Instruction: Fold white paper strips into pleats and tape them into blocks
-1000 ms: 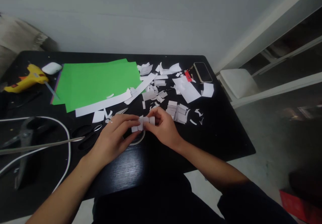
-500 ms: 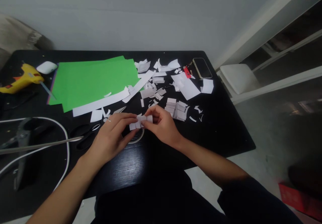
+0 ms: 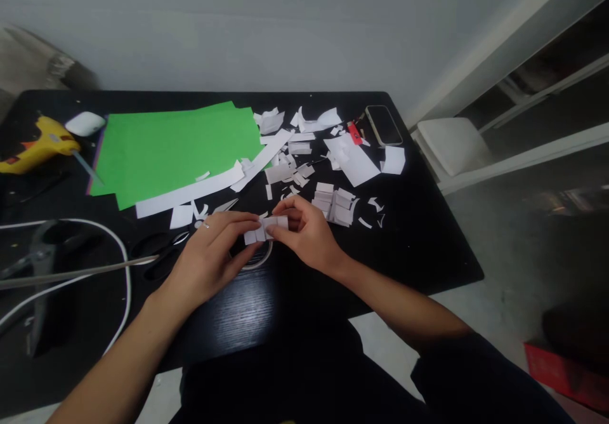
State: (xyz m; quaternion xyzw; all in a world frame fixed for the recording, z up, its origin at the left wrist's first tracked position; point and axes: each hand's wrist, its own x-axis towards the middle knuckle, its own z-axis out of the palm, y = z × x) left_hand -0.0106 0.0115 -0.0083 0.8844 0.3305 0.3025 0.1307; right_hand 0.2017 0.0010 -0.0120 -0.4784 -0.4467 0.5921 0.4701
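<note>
Both my hands meet over the middle of the black table (image 3: 419, 246). My left hand (image 3: 209, 256) and my right hand (image 3: 307, 233) pinch between their fingertips a small folded piece of white paper (image 3: 265, 228), shaped like a row of little flaps. A roll of clear tape (image 3: 259, 260) lies on the table just under the hands, partly hidden. A stack of similar cut white pieces (image 3: 335, 203) sits right beside my right hand.
Green paper sheets (image 3: 176, 148) and white strips and scraps (image 3: 295, 157) cover the far half. Black scissors (image 3: 162, 252) lie left of my left hand. A yellow glue gun (image 3: 33, 148), a white case (image 3: 85, 123), pliers (image 3: 38, 265), a white cable (image 3: 121, 265), a phone (image 3: 383, 125).
The hands keep working the small white paper piece at the same spot, fingers shifting slightly. The view has tipped a little, so everything sits a bit higher in the frame.
</note>
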